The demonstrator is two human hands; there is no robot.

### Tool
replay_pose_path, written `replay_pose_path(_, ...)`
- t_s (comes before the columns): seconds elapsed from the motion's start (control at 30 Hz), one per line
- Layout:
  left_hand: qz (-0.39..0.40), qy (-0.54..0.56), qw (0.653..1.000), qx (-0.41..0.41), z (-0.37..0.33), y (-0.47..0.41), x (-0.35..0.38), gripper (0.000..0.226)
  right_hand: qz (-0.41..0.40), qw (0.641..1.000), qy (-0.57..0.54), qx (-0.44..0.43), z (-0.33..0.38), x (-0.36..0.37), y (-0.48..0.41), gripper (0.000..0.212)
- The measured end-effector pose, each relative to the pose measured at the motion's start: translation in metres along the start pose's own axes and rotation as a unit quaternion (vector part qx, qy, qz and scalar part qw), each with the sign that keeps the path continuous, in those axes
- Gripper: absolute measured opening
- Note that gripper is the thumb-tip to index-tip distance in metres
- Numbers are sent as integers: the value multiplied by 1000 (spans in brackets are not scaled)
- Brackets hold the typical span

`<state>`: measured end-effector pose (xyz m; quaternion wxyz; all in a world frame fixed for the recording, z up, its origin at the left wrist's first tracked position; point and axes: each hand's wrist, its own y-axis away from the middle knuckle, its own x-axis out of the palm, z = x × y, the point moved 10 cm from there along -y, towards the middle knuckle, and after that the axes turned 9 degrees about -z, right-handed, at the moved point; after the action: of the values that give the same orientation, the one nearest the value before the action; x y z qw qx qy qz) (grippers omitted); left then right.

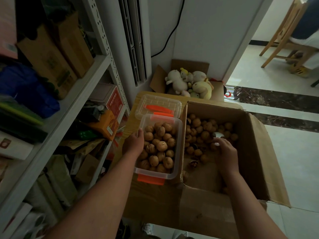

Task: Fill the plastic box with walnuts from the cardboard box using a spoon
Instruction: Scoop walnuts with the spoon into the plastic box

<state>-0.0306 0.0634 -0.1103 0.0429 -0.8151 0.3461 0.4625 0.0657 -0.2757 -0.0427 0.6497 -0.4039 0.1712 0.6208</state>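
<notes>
A clear plastic box [178, 152] with orange latches sits at centre, piled with walnuts [159, 145]. My left hand [133, 144] grips its left wall. To its right stands a large open cardboard box [250, 152] with loose walnuts [203, 133] on its bottom. My right hand [224, 150] is down inside that box, fingers curled round a metal spoon [218, 135] whose bowl pokes out among the nuts.
The box's clear lid [158, 104] with orange clips lies behind it on a small wooden table [131, 121]. A cluttered white shelf unit [69, 100] fills the left. A carton of plush toys [189, 83] stands behind; a wooden chair [283, 40] far right.
</notes>
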Motion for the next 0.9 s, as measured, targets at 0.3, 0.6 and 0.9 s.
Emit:
replay_pose_path(0.3, 1, 0, 1000, -1, -1, 1, -1, 60, -71, 996, -7, 62, -39, -50, -15, 42)
replay_pose_path(0.6, 0, 0, 1000, 6, -4, 3, -2, 58, -123, 965, -59, 226, -74, -55, 6, 27)
replay_pose_path(0.9, 1, -3, 1000, 10, -5, 3, 0, 58, -183, 900, -99, 383, -97, -50, 36, 25)
